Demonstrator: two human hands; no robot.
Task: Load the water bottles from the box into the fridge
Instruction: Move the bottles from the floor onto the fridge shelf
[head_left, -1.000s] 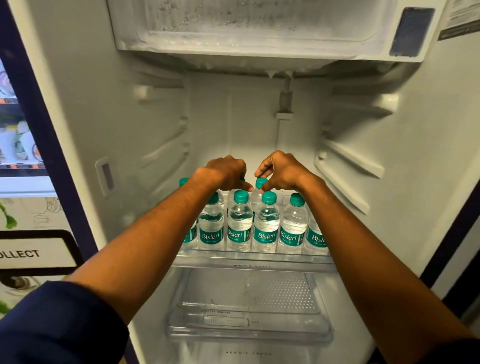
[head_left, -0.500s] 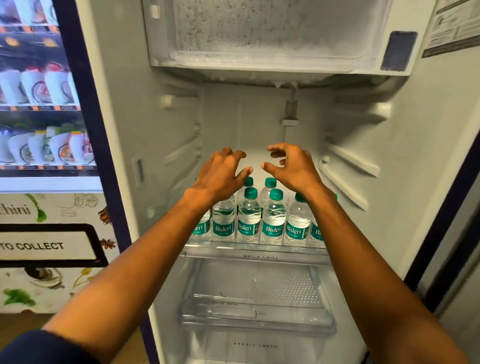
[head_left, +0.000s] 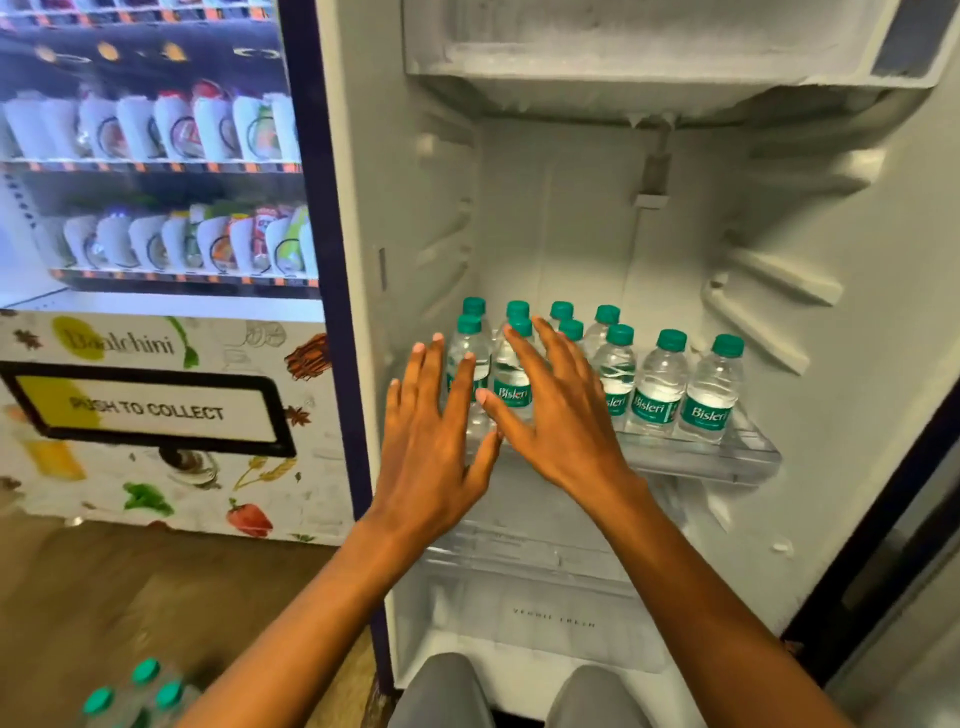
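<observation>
Both hands are spread wide and empty: the left hand (head_left: 426, 457) and right hand (head_left: 561, 415) are held at centre frame before the bottles (head_left: 660, 384) lined on the shelf (head_left: 727, 457). A careless sweep could topple the front row. More bottles (head_left: 140, 696) are glimpsed at lower left; a vending machine (head_left: 156, 260) fills the left.

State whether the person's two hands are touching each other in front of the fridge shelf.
Cannot tell. In the head view the left hand thumb meets the right hand edge without visible gap, but overlap hides any contact.
</observation>
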